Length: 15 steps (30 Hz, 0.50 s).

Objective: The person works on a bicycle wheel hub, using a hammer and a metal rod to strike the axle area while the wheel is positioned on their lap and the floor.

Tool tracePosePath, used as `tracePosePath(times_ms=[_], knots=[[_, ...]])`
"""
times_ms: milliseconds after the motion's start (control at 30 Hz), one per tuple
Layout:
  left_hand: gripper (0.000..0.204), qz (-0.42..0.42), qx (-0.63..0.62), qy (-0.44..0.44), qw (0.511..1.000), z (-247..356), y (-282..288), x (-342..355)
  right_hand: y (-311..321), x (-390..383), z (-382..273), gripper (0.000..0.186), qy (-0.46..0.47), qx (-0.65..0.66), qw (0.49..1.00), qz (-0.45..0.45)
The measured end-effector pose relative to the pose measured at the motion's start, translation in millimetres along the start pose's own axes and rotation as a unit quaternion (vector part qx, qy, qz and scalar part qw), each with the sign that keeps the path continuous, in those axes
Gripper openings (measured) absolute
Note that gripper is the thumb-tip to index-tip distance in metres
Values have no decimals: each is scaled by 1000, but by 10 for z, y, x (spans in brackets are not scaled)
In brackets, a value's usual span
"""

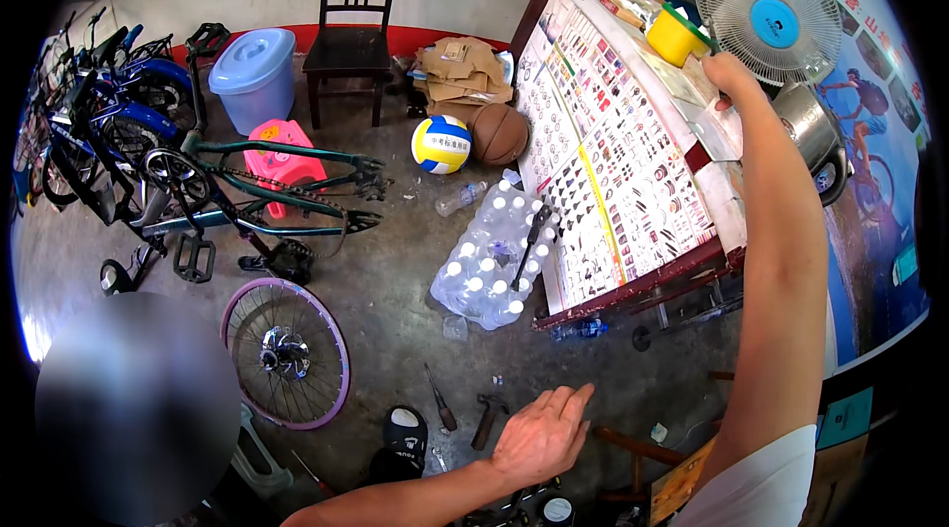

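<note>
My right arm reaches up to the far right. My right hand (732, 79) is at the counter top, just beside a yellow tub (674, 36) with a green rim. Its fingers look curled; what they hold, if anything, is hidden. Low in the middle, my left hand (541, 436) hangs above the floor with its fingers loosely stretched and nothing seen in them. Near it on the floor lie a hammer (487, 420) and a screwdriver (442, 400). A standing fan (773, 23) and a metal pot (809, 131) are close to my right hand.
A counter (613, 141) covered with printed sheets stands at right. Packed water bottles (484, 265), a volleyball (441, 144) and a basketball (498, 134) lie before it. At left are a bicycle frame (277, 156), a purple-rimmed wheel (341, 369), a blue bin (255, 82) and a person's blurred head (138, 408).
</note>
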<state>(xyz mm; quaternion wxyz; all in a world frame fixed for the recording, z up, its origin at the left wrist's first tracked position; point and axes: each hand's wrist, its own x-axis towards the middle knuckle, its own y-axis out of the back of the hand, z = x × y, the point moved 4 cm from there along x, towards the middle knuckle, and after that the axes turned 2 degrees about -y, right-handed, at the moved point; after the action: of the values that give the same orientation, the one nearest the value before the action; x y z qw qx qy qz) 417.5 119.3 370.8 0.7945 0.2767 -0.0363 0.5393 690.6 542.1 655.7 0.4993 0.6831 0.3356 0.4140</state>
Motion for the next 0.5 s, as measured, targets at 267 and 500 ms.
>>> tracePosePath(times_ms=[267,500], knots=[[52,-18,10,0,1000,-15,-80,-13,141,-92,12,56,-14,-184,983,22],[52,-18,19,11,1000,-77,25,-51,-8,-63,-93,58,7,-55,996,73]])
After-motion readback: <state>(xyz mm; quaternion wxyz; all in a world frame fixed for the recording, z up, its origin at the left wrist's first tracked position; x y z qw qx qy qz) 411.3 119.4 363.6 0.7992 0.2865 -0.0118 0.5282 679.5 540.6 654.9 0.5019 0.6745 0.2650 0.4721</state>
